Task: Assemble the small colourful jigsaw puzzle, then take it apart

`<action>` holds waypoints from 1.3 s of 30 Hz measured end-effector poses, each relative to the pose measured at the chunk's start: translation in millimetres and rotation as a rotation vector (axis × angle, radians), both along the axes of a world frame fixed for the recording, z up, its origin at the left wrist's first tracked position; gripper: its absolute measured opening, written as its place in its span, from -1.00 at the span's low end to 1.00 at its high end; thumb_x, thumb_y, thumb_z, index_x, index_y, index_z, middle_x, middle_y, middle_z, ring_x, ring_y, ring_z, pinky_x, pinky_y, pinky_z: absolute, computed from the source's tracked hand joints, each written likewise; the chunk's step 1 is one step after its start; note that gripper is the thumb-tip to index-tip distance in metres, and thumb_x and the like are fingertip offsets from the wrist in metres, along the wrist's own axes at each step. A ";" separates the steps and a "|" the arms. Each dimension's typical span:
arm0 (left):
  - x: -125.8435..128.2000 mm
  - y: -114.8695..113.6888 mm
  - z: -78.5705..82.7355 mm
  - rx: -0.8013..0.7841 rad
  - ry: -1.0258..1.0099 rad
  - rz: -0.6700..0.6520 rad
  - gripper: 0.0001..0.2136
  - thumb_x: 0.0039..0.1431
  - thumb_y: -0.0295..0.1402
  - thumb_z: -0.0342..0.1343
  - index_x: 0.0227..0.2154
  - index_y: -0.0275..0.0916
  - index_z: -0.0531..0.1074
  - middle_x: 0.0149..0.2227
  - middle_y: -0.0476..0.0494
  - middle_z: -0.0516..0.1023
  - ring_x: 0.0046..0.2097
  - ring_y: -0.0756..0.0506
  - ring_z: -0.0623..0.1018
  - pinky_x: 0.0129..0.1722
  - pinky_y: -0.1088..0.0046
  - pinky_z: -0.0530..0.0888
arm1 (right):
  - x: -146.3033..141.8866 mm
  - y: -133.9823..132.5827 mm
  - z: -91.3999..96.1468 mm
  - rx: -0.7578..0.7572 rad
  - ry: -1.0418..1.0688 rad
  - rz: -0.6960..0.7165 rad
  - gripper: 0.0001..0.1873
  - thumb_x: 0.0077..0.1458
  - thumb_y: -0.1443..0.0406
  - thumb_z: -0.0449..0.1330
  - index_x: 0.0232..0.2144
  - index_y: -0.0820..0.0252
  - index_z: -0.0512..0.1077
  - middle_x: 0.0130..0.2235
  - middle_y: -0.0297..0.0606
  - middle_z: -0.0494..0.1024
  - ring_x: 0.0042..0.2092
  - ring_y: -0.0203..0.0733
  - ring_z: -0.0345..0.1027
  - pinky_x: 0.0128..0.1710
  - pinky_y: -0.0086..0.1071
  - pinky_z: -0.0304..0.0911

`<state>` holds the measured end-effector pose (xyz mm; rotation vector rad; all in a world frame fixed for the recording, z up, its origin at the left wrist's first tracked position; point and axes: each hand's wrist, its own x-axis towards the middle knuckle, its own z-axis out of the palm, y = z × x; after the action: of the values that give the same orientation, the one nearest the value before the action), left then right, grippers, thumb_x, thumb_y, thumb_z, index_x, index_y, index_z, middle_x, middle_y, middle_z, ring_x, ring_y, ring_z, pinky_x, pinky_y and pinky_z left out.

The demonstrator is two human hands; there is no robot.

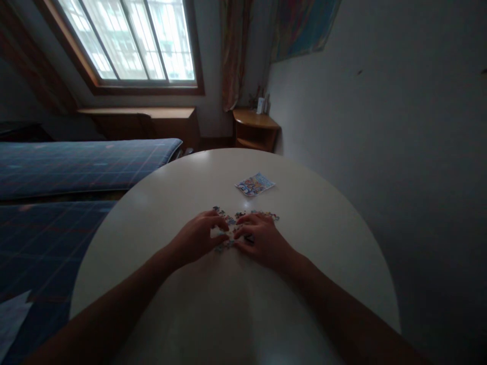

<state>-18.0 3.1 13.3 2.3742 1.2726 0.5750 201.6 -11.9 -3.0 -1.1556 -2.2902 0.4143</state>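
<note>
Small multicoloured jigsaw puzzle pieces (230,221) lie in a loose pile on the round, pale table (319,228). From the left, my left hand (201,230) reaches into the pile, its thumb and fingers curved and apart around the near pieces. My right hand (264,237) rests over the pile's right side with fingers spread, the tips close to those of the left. No piece can be made out in either hand, and both palms hide part of the pile. A colourful printed picture sheet (254,184) lies flat beyond the pieces.
A bed with a blue checked cover (76,167) stands left of the table, with white paper (13,319) near its front. A white wall (380,142) runs along the right. Behind are a wooden corner shelf (255,119), a desk (167,112) and a barred window (133,40).
</note>
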 end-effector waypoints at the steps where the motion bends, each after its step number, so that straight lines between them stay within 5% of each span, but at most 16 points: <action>1: 0.0 -1.8 0.7 -0.018 0.014 -0.020 -0.89 0.12 -0.31 0.24 -0.28 -0.13 0.56 -0.17 -0.12 0.54 -0.17 -0.14 0.54 -0.12 0.30 0.47 | 0.0 -1.7 -0.3 -0.021 -0.012 0.000 -0.87 0.01 0.23 0.39 -0.32 0.03 0.58 0.00 -0.22 0.53 0.09 -0.01 0.33 0.17 -0.01 0.04; 12: -0.1 -4.1 -9.8 -0.066 0.028 -0.119 -0.85 0.16 -0.37 0.21 -0.19 -0.14 0.53 -0.03 -0.18 0.48 0.01 -0.21 0.49 0.04 0.22 0.41 | -9.0 -5.6 -3.5 -0.123 -0.045 -0.060 -0.87 0.00 0.32 0.36 -0.32 0.10 0.57 0.05 -0.18 0.49 0.16 0.04 0.23 0.15 -0.02 0.05; 20: 1.6 -5.4 -8.8 -0.046 0.018 -0.170 -0.91 0.19 -0.41 0.17 -0.24 -0.16 0.50 -0.08 -0.16 0.49 0.02 -0.20 0.47 0.04 0.22 0.40 | -9.3 -3.6 -1.4 -0.062 -0.026 -0.023 -0.85 -0.03 0.33 0.37 -0.32 0.12 0.53 -0.01 -0.21 0.53 0.11 0.00 0.26 0.15 -0.07 0.01; 32: 8.1 -3.2 1.0 -0.138 -0.044 -0.046 -0.90 0.18 -0.49 0.11 -0.37 -0.19 0.51 -0.37 0.01 0.59 -0.32 -0.04 0.54 -0.26 0.47 0.38 | -1.8 0.9 -1.0 -0.051 0.020 0.017 -0.92 0.05 0.31 0.37 -0.34 0.11 0.56 -0.25 -0.29 0.63 -0.04 -0.08 0.39 0.04 -0.20 0.06; 39: 2.7 2.5 -10.2 0.003 -0.015 -0.010 -0.92 0.19 -0.42 0.17 -0.28 -0.15 0.55 -0.22 -0.05 0.62 -0.14 -0.14 0.55 -0.11 0.34 0.41 | 13.1 6.8 9.8 -0.100 0.058 -0.008 -0.80 0.07 0.26 0.37 -0.20 0.05 0.59 -0.28 -0.29 0.65 -0.12 -0.12 0.46 0.00 -0.22 0.16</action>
<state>-15.2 5.6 3.1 2.3731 1.2532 0.5908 214.7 -5.0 6.8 -1.1852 -2.2365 0.5575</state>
